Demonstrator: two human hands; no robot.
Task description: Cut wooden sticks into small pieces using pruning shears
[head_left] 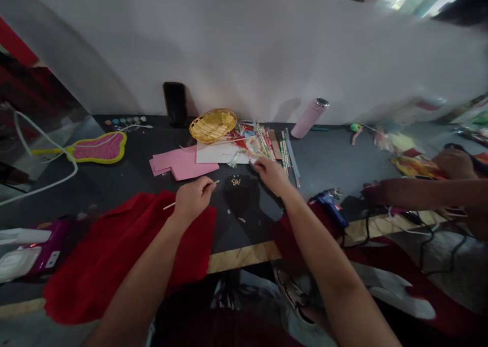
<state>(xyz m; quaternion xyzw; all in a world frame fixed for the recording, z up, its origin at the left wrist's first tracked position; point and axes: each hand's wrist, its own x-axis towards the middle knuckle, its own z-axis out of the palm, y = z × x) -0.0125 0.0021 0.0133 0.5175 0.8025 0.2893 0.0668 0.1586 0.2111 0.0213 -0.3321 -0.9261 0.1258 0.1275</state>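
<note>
Here is the left hand (193,197), closed in a pinch, fingers curled in, and it has hold of a thin pale stick (170,205). The stick's long axis lies on a slant: the longer visible part trails out behind the hand, to its left and towards the person, while a short tip pokes out past the thumb and forefinger, aimed forward and to the right. And what is that tip pointing towards? A little cluster of small pale pieces (236,181), scattered on the dark table (247,237) between the two hands, just beside the left fingertips but apart from the stick.

Across to the right hand (267,173): it reaches further forward, palm down, thumb and fingers drawn nearly together close to the near edge of a white sheet (208,153). Whether those fingertips grip anything, one cannot tell; they are too small and shadowed.

Under the left wrist and forearm spreads a red cloth (125,235). Straight ahead of the left hand lie pink sheets (190,166), partly overlapped by the white one, and beyond them sits a yellow woven basket (213,125). Just past the right hand, a jumble of slim packets (265,141) and tassels; farther on and to its right, a pink flask (309,119) stands, looking tilted in this view. Well to the right of the right forearm, another person's arm (430,194) stretches over the table.
</note>
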